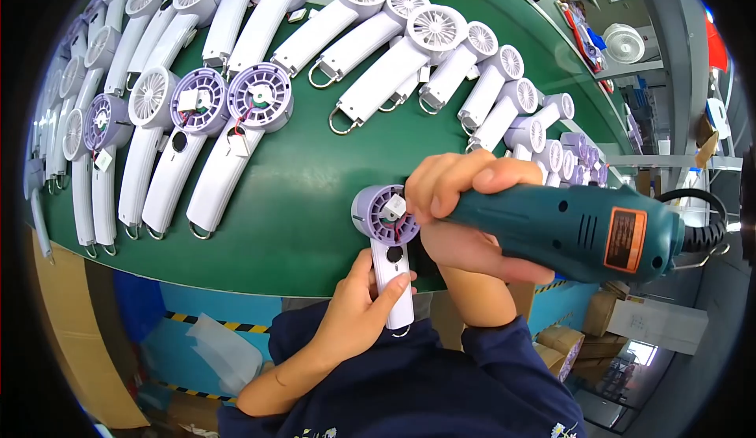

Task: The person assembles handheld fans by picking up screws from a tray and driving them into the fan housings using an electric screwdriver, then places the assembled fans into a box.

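Note:
Near the table's front edge, my left hand [353, 310] is closed around the white handle of a small handheld fan [402, 305]. Its round purple head points away from me, uncovered, with a spoked frame, red wires and a small white tag showing. My right hand [471, 213] grips a dark green electric screwdriver [579, 225] lying almost level, its cord end to the right. The screwdriver's front end is at the right side of the fan head; my fingers hide its tip, so contact cannot be made out.
Several white handheld fans [350, 91] lie in rows along the far and left parts of the green table [315, 194]. Two fans with open purple heads [261, 97] rest at the left. A black cord [697, 198] trails from the screwdriver. Cardboard boxes [602, 312] stand below right.

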Motion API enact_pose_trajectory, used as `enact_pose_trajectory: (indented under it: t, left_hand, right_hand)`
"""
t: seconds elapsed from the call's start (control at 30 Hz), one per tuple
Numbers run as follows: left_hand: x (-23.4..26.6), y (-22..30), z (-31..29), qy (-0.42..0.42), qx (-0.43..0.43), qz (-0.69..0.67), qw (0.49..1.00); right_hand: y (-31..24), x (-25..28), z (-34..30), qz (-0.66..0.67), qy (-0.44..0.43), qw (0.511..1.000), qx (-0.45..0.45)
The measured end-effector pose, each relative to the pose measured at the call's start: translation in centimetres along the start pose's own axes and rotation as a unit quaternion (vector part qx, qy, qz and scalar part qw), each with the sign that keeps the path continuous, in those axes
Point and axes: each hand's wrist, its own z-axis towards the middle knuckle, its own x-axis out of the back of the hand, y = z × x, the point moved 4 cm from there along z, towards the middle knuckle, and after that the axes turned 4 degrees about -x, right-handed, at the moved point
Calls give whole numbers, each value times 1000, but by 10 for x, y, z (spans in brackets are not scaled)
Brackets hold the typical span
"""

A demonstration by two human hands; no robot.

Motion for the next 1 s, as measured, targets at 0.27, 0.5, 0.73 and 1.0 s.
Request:
enact_pose_trajectory:
  t: [0.27, 0.5, 0.73, 1.0]
  left_hand:
    - [1, -5, -5, -21, 59, 3, 998]
    - [-1, 0, 0, -4, 41, -5, 999]
    - [-3, 4, 3, -9, 21, -25, 999]
    - [-4, 1, 0, 18, 56, -7, 998]
  right_hand:
    - [15, -1, -7, 41, 36, 997, -48]
    - [18, 6, -1, 46, 16, 998, -44]
    - [18, 2, -11, 19, 71, 991, -112]
    - [40, 15, -37, -106, 97, 973, -179]
